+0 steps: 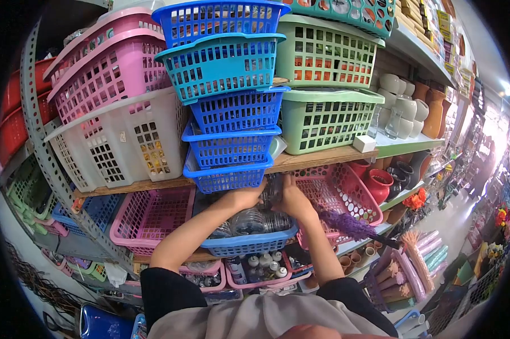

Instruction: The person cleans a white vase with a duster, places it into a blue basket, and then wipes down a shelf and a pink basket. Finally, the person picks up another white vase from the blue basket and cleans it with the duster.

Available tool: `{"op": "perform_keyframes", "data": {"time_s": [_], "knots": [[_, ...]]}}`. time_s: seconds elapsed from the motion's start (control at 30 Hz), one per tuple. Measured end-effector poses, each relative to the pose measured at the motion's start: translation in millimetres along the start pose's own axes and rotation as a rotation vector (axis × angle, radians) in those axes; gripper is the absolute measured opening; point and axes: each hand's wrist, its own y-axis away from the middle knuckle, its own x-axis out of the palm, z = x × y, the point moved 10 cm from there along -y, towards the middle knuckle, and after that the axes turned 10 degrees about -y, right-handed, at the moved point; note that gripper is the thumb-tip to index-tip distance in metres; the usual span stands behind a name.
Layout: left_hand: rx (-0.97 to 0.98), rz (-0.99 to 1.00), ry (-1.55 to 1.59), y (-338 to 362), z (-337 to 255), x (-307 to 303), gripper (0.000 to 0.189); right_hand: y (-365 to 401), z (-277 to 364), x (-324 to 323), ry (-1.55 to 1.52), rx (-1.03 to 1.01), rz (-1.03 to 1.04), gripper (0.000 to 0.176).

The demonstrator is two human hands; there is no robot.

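My left hand [250, 195] and my right hand [294, 199] reach forward under the wooden shelf. Between them is a bunch of clear, dark-looking plastic pieces [272, 191], and the fingers of both hands close on its sides. The fingertips are partly hidden. Just below my hands stands a light blue basket [248, 245], holding stacked clear plastic round pieces [249, 222] that look like lids or shallow dishes. A small blue basket [228, 178] overhangs the shelf edge above my left hand.
Blue and teal baskets [224, 68] tower above. Pink baskets [153, 217] flank the light blue one. Green baskets [331, 121] stand upper right on the wooden shelf [317, 160]. A purple dried-flower bunch [348, 225] juts out near my right forearm. Red vases [378, 183] sit farther right.
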Motion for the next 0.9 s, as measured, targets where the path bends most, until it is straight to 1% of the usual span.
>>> {"op": "perform_keyframes", "data": {"time_s": [0.03, 0.07, 0.13, 0.17, 0.23, 0.27, 0.33, 0.37, 0.43, 0.5, 0.53, 0.57, 0.63, 0.67, 0.73, 0.77, 0.8, 0.87, 0.9], "knots": [[-0.011, -0.006, -0.011, 5, -1, -6, 0.069, 2, 7, 10, 0.166, -0.095, 0.067, 0.101], [-0.011, -0.005, -0.013, 10, -3, -10, 0.069, 1, 6, 12, 0.164, -0.096, 0.066, 0.101], [-0.009, -0.114, -0.093, 20, -8, -26, 0.067, 1, -9, 22, 0.307, 0.138, 0.188, 0.096], [-0.008, -0.115, -0.094, 21, -9, -29, 0.067, 1, -13, 23, 0.308, 0.137, 0.187, 0.096], [0.028, -0.032, 0.065, 22, -14, -25, 0.063, -3, -14, 26, 0.272, -0.005, 0.123, 0.096], [0.031, -0.035, 0.063, 21, -12, -19, 0.063, -4, -22, 28, 0.275, -0.005, 0.119, 0.096], [0.127, -0.059, 0.208, 22, -19, -13, 0.059, -2, -35, 39, 0.136, 0.107, 0.251, 0.094], [0.079, -0.031, 0.169, 22, -15, -4, 0.052, -1, -37, 38, 0.139, 0.108, 0.248, 0.094], [0.071, -0.032, 0.202, 25, -14, -3, 0.049, 7, -22, 30, 0.327, 0.166, 0.31, 0.097], [0.062, -0.026, 0.239, 27, -14, -1, 0.045, 8, -13, 27, 0.384, 0.189, 0.332, 0.098], [-0.001, -0.007, 0.277, 28, -9, 2, 0.043, 10, -13, 26, 0.439, 0.21, 0.354, 0.099], [-0.064, 0.013, 0.314, 28, -3, 6, 0.042, 9, -16, 26, 0.437, 0.217, 0.355, 0.099], [-0.06, 0.038, 0.344, 28, -3, 4, 0.042, 9, -19, 30, 0.368, 0.201, 0.379, 0.097], [-0.059, 0.056, 0.371, 28, -4, 4, 0.043, 12, -23, 30, 0.368, 0.209, 0.374, 0.097], [-0.043, 0.025, 0.37, 37, -14, -4, 0.044, 19, -9, 21, 0.29, 0.121, 0.279, 0.087], [-0.052, -0.005, 0.263, 42, -17, -9, 0.044, 28, -6, 18, 0.227, 0.115, 0.267, 0.08], [-0.057, -0.038, 0.155, 48, -25, -20, 0.044, 38, -2, 13, 0.232, 0.131, 0.254, 0.08], [-0.021, -0.079, 0.163, 68, -52, -46, 0.043, 62, 14, 5, 0.266, 0.086, 0.267, 0.074], [-0.004, -0.117, 0.171, 79, -66, -57, 0.043, 77, 24, -3, 0.225, 0.055, 0.206, 0.07]]}}
